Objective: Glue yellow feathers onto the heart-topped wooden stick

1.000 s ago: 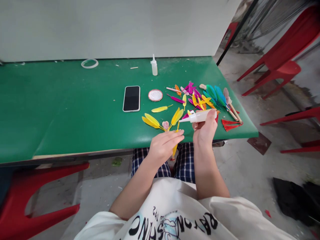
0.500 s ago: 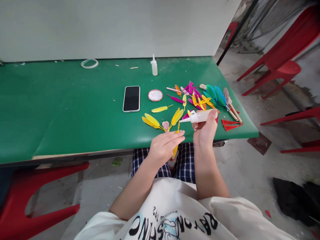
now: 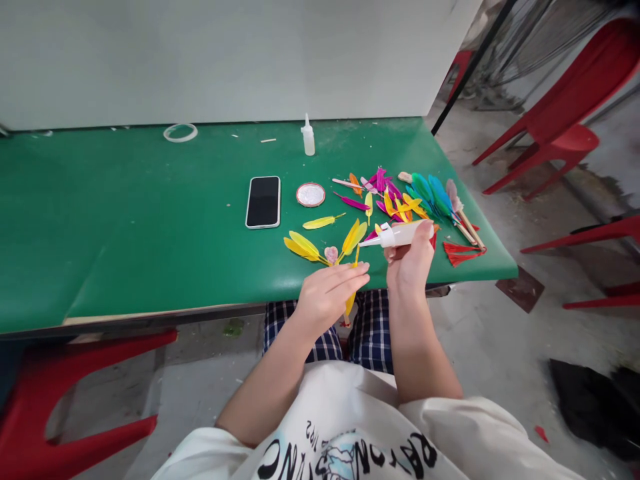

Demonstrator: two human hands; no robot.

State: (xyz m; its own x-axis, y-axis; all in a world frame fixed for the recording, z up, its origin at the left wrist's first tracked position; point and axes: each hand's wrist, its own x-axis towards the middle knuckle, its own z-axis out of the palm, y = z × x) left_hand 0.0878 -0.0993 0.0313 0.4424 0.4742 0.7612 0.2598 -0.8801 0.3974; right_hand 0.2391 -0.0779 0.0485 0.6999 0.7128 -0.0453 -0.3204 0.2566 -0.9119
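My left hand (image 3: 327,293) is closed on a yellow feather (image 3: 351,303) at the table's front edge. In my right hand (image 3: 413,261) is a white glue bottle (image 3: 404,233), tilted on its side, its nozzle pointing left at the feather's upper tip. Just beyond my left fingers, yellow feathers (image 3: 304,245) fan out on both sides of a small pink piece (image 3: 331,254). A single yellow feather (image 3: 320,222) lies behind them. Magenta, orange and yellow feathers (image 3: 400,203) are heaped beyond the bottle.
On the green table (image 3: 150,253) are a phone (image 3: 263,202), a round white disc (image 3: 311,195), a second bottle (image 3: 309,139) and a tape ring (image 3: 181,133). Blue-green feathers (image 3: 433,193) and red tassels (image 3: 461,254) lie at the right. Red chairs (image 3: 565,107) stand on the floor.
The view has shifted slightly, so the table sits a little lower. Both hands keep nearly the same pose, with the bottle's nozzle still beside the feather tip.
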